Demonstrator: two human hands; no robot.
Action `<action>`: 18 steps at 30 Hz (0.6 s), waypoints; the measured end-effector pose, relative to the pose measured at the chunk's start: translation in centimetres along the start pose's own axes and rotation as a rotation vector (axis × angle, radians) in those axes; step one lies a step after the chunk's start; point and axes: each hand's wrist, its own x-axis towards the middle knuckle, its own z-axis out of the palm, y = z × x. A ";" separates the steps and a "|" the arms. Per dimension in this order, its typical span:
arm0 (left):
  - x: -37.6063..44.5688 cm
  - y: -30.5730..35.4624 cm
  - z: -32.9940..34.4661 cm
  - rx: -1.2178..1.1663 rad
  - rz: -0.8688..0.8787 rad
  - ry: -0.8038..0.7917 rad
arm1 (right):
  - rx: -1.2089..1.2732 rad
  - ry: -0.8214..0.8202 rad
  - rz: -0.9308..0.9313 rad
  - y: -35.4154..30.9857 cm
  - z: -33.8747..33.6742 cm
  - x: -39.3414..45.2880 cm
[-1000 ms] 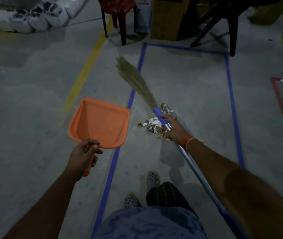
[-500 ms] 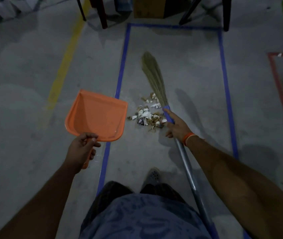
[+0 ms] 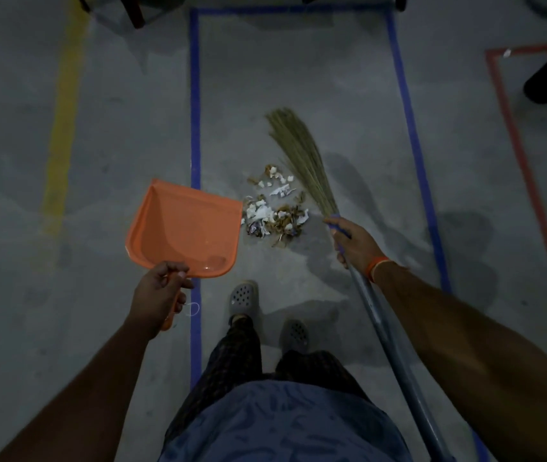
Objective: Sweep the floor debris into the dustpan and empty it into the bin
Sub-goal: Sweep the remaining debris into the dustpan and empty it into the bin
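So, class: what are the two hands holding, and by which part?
Left hand grips the orange dustpan by its handle; right hand grips the broom at its blue collar.

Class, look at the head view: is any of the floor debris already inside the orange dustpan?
No: the dustpan looks bare inside, and the debris lies on the floor beside its right edge.
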 end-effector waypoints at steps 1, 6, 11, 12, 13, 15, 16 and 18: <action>1.1 0.1 -0.4 0.008 -0.007 -0.012 | 0.009 0.007 0.014 0.3 0.2 0.6; 6.9 -0.4 -1.7 0.065 -0.024 -0.066 | -0.071 0.067 0.086 2.3 1.1 3.5; 11.7 -2.9 -1.5 0.145 -0.050 -0.111 | -0.125 0.084 0.131 5.8 2.1 4.8; 12.6 -3.8 -1.4 0.161 -0.046 -0.120 | -0.116 0.091 0.127 7.1 2.2 5.3; 13.6 -4.8 -1.1 0.177 -0.040 -0.133 | -0.112 0.096 0.121 8.6 2.4 6.0; 15.8 -7.4 -0.6 0.210 -0.031 -0.148 | -0.135 0.096 0.119 11.6 2.8 7.9; 17.2 -9.1 -0.3 0.226 -0.024 -0.158 | -0.153 0.088 0.120 13.3 3.0 9.1; 20.0 -12.8 0.2 0.252 -0.026 -0.173 | -0.189 0.079 0.108 17.1 3.4 11.6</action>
